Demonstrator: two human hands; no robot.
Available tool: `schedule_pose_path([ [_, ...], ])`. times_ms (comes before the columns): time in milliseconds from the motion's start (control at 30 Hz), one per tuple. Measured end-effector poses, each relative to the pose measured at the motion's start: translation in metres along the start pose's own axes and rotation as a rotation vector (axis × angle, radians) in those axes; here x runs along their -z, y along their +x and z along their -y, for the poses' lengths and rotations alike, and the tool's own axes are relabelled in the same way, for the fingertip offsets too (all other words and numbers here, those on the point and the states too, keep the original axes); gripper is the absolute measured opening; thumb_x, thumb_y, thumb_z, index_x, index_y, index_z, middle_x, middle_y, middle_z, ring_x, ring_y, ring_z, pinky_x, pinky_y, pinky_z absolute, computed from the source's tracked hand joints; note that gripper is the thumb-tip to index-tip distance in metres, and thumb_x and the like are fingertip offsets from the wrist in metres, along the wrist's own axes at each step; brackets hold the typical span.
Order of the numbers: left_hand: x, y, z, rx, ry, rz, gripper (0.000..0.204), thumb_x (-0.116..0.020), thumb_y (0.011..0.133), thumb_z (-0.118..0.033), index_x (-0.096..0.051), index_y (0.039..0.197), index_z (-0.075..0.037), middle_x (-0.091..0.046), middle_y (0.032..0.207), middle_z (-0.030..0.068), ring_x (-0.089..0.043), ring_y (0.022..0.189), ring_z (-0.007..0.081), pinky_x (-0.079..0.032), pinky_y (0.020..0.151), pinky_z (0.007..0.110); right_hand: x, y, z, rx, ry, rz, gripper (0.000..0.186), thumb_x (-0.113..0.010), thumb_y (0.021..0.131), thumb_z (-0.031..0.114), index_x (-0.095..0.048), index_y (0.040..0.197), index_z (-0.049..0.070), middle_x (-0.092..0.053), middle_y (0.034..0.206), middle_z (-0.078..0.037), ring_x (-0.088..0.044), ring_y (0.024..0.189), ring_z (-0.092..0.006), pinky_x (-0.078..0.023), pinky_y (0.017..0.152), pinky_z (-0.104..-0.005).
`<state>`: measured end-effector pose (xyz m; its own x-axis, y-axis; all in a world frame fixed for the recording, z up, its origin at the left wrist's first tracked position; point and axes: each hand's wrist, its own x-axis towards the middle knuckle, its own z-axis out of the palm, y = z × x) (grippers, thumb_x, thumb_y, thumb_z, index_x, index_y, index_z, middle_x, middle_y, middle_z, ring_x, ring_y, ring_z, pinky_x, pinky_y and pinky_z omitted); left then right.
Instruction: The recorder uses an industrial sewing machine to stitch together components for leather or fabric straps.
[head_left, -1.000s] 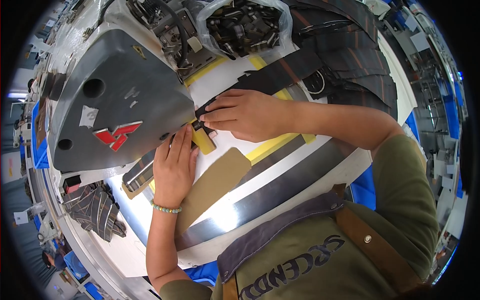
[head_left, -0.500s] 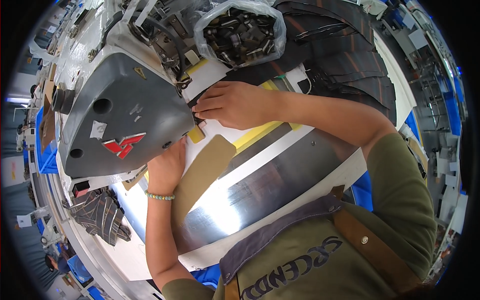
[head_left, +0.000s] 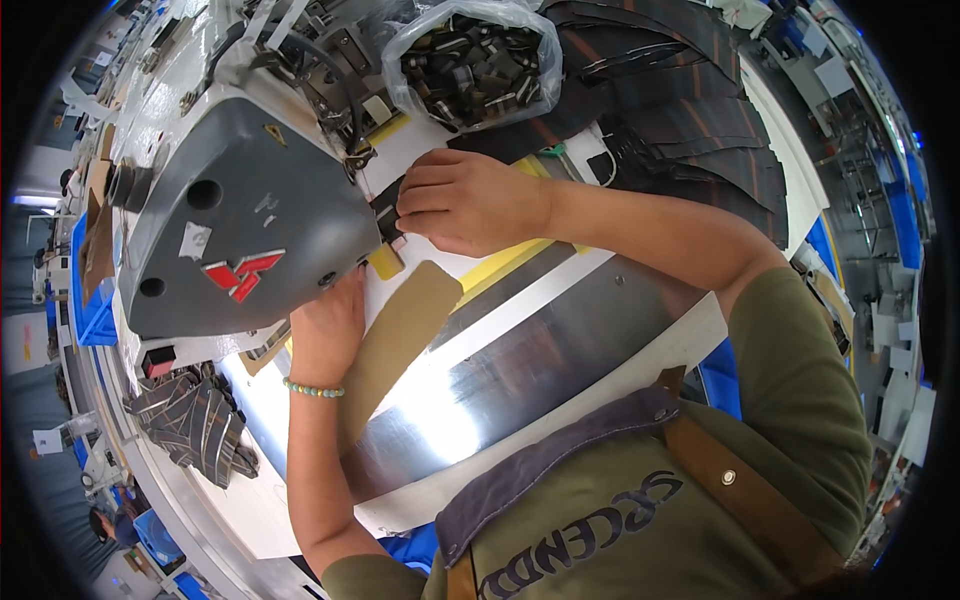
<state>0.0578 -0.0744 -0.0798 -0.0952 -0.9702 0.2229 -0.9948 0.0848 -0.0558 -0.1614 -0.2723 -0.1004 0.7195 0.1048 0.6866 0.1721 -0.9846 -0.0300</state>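
My right hand (head_left: pixel 465 200) has bent fingers pressed together on a dark fabric strip (head_left: pixel 388 215) at the front of a grey sewing machine head (head_left: pixel 230 200). My left hand (head_left: pixel 325 325) is at the underside of the head, its fingertips largely hidden, so what they hold cannot be seen. A yellow guide piece (head_left: pixel 385 262) sits between the hands. An olive-brown card (head_left: pixel 400 350) lies beside my left hand on the work surface.
A plastic bag (head_left: pixel 390 70) of small dark pieces stands behind my hands. Striped fabric panels (head_left: pixel 715 130) are spread at the right. A bundle of striped pieces (head_left: pixel 195 430) lies at the lower left, and blue bins (head_left: pixel 90 300) are at the far left.
My left hand has moved down and left, its fingertips now under the machine head. My right hand has shifted slightly upward, fingers more bent. The view has shifted a little.
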Motion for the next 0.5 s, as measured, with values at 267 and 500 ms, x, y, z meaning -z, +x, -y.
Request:
schedule_pose_path([
  [267, 0.000, -0.007, -0.008, 0.048, -0.114, 0.045, 0.034, -0.062, 0.106, -0.013, -0.069, 0.137, -0.001, -0.074, 0.130, 0.0177, -0.070, 0.114, 0.0356, -0.053, 0.091, 0.045, 0.006, 0.001, 0.016, 0.022, 0.098, 0.170, 0.039, -0.080, 0.088, 0.022, -0.077, 0.127, 0.018, -0.065, 0.113, -0.001, -0.062, 0.111, -0.0234, -0.052, 0.106, -0.0438],
  [500, -0.005, -0.017, -0.008, -0.024, -0.135, -0.109, 0.043, -0.065, 0.104, -0.013, -0.067, 0.146, -0.004, -0.073, 0.137, 0.0129, -0.072, 0.107, 0.0283, -0.051, 0.082, 0.039, 0.009, 0.000, 0.028, -0.195, -0.065, 0.171, 0.039, -0.080, 0.091, 0.033, -0.078, 0.126, 0.017, -0.065, 0.121, -0.003, -0.060, 0.120, -0.0250, -0.048, 0.106, -0.0442],
])
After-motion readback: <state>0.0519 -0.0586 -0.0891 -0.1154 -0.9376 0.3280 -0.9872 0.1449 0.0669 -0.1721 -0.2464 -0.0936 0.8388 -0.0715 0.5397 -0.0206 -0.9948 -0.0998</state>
